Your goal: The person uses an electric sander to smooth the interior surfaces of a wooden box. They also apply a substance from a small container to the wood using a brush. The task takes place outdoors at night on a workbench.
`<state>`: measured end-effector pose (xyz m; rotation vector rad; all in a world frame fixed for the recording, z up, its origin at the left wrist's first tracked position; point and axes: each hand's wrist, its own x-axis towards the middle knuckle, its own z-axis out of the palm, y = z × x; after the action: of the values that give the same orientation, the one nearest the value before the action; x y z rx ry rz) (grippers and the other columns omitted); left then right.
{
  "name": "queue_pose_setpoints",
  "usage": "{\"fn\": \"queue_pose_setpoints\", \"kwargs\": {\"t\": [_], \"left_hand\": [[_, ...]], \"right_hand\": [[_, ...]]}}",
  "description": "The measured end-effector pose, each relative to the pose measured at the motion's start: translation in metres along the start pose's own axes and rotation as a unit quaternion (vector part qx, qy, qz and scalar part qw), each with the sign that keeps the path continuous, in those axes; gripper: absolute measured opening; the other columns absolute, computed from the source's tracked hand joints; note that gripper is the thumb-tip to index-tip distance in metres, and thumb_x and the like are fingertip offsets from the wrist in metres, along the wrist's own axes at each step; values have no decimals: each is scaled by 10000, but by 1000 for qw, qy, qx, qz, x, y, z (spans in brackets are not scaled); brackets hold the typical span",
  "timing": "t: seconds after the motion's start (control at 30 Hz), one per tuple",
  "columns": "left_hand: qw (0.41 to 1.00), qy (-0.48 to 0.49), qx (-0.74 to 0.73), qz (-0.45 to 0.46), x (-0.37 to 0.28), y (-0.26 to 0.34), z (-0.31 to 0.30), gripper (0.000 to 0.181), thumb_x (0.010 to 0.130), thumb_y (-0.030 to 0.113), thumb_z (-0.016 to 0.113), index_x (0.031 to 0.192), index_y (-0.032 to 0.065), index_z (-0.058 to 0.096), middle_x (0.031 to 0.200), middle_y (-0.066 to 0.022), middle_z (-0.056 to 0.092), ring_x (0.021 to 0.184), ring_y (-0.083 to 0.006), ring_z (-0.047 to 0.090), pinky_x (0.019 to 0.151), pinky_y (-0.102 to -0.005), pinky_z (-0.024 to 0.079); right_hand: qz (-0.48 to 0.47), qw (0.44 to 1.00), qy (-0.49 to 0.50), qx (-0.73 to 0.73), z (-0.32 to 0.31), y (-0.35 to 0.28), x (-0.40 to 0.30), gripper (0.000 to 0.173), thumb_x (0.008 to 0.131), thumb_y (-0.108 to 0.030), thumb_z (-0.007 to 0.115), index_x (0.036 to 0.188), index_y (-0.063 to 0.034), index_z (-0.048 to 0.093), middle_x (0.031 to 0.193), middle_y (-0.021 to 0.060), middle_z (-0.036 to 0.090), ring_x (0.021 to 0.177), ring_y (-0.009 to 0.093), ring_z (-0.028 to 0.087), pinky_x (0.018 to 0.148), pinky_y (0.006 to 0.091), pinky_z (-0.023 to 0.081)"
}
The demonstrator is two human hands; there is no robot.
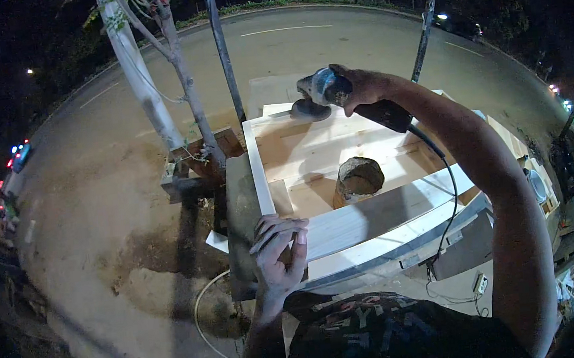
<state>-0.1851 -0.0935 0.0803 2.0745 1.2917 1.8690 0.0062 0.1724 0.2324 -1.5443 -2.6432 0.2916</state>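
Observation:
My right hand [365,87] is closed around the body of an angle grinder [328,85]. Its round disc [310,110] meets the far rim of a pale wooden box [311,162], toward the left; whether it spins cannot be told. From the grinder's back end a black cord [451,182] hangs across the near boards. My left hand [279,252] grips the box's near left corner, fingers bent over the wood and thumb on the near side. Inside the box stands a round, rough-rimmed container [360,179].
The box lies on a grey worktop [241,202]. Left of it are a tree trunk [193,90] and a white post [140,74]. Dark metal poles [225,53] rise beyond. A power strip [480,283] with cables sits low right. A pale hose [199,310] curves at lower left.

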Motion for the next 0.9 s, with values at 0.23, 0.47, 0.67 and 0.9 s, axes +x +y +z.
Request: {"fn": "queue_pose_setpoints", "kwargs": {"t": [0.23, 0.47, 0.67, 0.9], "left_hand": [[1000, -5, -2, -3, -4, -5, 1, 100, 827, 42, 568, 809, -18, 645, 856, -114, 685, 806, -257, 632, 822, -393, 439], [1000, 9, -12, 12, -7, -13, 6, 125, 838, 51, 558, 781, -14, 648, 837, -117, 683, 777, -258, 626, 803, -378, 443], [1000, 15, -11, 4, -8, -12, 5, 58, 800, 36, 608, 773, 0, 645, 845, -104, 687, 785, -260, 629, 802, -387, 438], [999, 20, 4, 30, -5, -8, 0, 126, 828, 54, 559, 772, -21, 643, 814, -115, 676, 751, -252, 604, 766, -362, 450]], "right_hand": [[5, 999, 46, -7, 3, 63, -5, 1161, 479, -187, 844, 1454, -54, 229, 1195, 258, 563, 1068, 345, 582, 907, 393, 475], [17, 990, 108, 89, -9, 132, -23, 1100, 438, -165, 874, 1365, 18, 312, 1162, 232, 585, 1042, 331, 596, 916, 365, 484], [68, 994, 73, 50, -4, 114, -25, 1138, 444, -202, 866, 1399, 11, 284, 1180, 235, 580, 1023, 342, 607, 860, 363, 518], [-36, 996, 10, 85, 1, 31, -7, 1113, 444, -222, 867, 1394, -29, 319, 1190, 226, 574, 1074, 334, 578, 925, 391, 468]]}}
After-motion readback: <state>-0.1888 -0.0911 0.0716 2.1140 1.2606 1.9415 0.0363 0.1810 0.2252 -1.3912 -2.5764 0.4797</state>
